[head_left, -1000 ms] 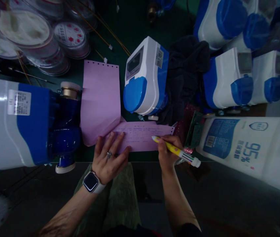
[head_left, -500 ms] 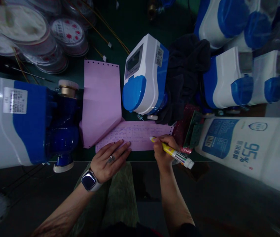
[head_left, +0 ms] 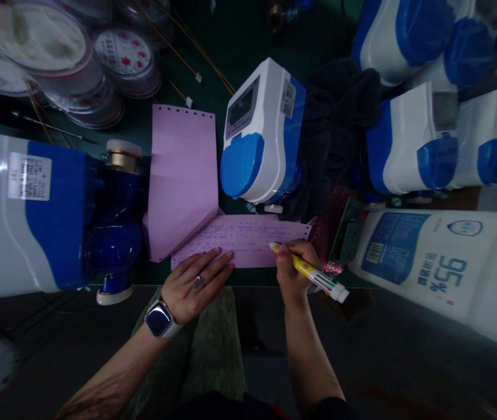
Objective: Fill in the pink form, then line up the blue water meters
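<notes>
Pink form paper (head_left: 248, 239) with printed lines and handwriting lies at the table's front edge, its folded part (head_left: 182, 175) reaching back to a row of punched holes. My left hand (head_left: 198, 286) rests flat on the lower left of the form, fingers stretched out, a ring and a watch on it. My right hand (head_left: 294, 271) grips a yellow multicolour pen (head_left: 312, 273), its tip at the right part of the form. Just behind the form stands a white and blue meter (head_left: 257, 140) with a small display and a blue flap.
A large blue and white meter (head_left: 25, 216) with a blue valve body lies at left. Plastic tubs (head_left: 126, 61) and wires are at back left. A dark cloth (head_left: 340, 116), more meters (head_left: 410, 140), a green circuit board (head_left: 348, 230) and a white 95% jug (head_left: 423, 251) stand right.
The whole view has shifted slightly, so most things sit a little further right. My right hand and the pen stay over the form; my left hand keeps its place on the paper.
</notes>
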Demonstrator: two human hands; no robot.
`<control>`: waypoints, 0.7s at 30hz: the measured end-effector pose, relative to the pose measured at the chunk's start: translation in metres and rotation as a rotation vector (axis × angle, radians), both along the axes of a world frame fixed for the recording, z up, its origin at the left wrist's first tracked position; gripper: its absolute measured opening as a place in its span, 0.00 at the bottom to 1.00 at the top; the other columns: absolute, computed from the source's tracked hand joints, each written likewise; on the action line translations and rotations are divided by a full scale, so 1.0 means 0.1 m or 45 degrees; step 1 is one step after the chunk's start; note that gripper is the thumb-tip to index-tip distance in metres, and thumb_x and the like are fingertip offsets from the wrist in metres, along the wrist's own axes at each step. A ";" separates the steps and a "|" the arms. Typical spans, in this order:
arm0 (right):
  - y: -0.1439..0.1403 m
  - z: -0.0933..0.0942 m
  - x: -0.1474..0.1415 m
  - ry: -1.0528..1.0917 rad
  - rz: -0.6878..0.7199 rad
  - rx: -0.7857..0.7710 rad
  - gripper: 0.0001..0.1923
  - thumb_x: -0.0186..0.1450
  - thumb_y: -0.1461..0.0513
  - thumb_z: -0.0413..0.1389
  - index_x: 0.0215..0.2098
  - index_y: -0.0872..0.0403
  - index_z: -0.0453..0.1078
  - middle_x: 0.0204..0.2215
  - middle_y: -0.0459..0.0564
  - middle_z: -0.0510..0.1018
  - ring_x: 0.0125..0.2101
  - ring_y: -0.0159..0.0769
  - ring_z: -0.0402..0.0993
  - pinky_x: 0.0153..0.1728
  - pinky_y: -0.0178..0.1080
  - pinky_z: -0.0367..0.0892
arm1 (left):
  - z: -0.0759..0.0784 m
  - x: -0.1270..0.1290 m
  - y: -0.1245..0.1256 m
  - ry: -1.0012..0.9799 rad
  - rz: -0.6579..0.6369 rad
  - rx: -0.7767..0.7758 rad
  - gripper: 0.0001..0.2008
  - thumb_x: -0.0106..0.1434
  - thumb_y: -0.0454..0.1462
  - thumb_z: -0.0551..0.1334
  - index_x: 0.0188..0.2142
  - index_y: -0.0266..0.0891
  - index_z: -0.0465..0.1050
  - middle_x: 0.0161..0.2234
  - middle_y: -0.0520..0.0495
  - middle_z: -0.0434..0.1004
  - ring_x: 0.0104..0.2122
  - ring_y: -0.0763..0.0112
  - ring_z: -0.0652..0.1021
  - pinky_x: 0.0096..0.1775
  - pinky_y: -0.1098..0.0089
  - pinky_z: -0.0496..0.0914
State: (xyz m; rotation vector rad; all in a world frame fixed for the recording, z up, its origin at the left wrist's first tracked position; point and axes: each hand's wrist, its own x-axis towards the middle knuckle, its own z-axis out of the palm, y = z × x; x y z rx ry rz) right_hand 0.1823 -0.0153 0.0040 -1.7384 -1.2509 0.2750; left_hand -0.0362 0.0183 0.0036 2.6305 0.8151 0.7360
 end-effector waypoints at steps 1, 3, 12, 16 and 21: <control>0.00 0.00 0.00 -0.009 -0.011 0.000 0.06 0.59 0.67 0.54 0.26 0.52 0.63 0.21 0.41 0.70 0.22 0.30 0.70 0.22 0.34 0.70 | 0.00 0.00 0.00 0.001 -0.003 0.003 0.15 0.62 0.34 0.61 0.49 0.37 0.72 0.49 0.46 0.77 0.51 0.62 0.74 0.47 0.63 0.70; 0.00 0.01 -0.01 -0.029 -0.051 -0.004 0.06 0.59 0.67 0.54 0.26 0.52 0.63 0.21 0.41 0.70 0.22 0.30 0.71 0.22 0.34 0.70 | 0.00 0.00 0.00 0.006 -0.003 0.001 0.15 0.62 0.34 0.61 0.49 0.38 0.72 0.49 0.47 0.77 0.52 0.63 0.74 0.47 0.63 0.70; 0.01 0.02 -0.01 0.006 -0.046 0.005 0.06 0.59 0.67 0.54 0.26 0.52 0.64 0.21 0.42 0.71 0.22 0.31 0.71 0.23 0.34 0.70 | 0.01 0.00 0.00 0.005 0.002 -0.010 0.15 0.62 0.34 0.61 0.49 0.38 0.72 0.49 0.47 0.77 0.52 0.63 0.74 0.48 0.64 0.69; 0.01 0.00 0.00 0.022 -0.154 0.098 0.06 0.58 0.68 0.54 0.26 0.52 0.64 0.21 0.40 0.71 0.21 0.29 0.71 0.21 0.32 0.70 | 0.01 0.00 0.00 -0.001 0.002 -0.013 0.15 0.62 0.34 0.61 0.49 0.37 0.72 0.50 0.48 0.77 0.52 0.63 0.74 0.48 0.63 0.69; 0.01 0.02 0.00 -0.002 -0.127 0.041 0.06 0.58 0.68 0.55 0.26 0.53 0.65 0.22 0.40 0.73 0.22 0.29 0.73 0.22 0.31 0.70 | 0.00 0.00 0.00 -0.008 0.000 -0.005 0.15 0.62 0.34 0.61 0.49 0.37 0.72 0.50 0.47 0.77 0.51 0.63 0.74 0.47 0.64 0.69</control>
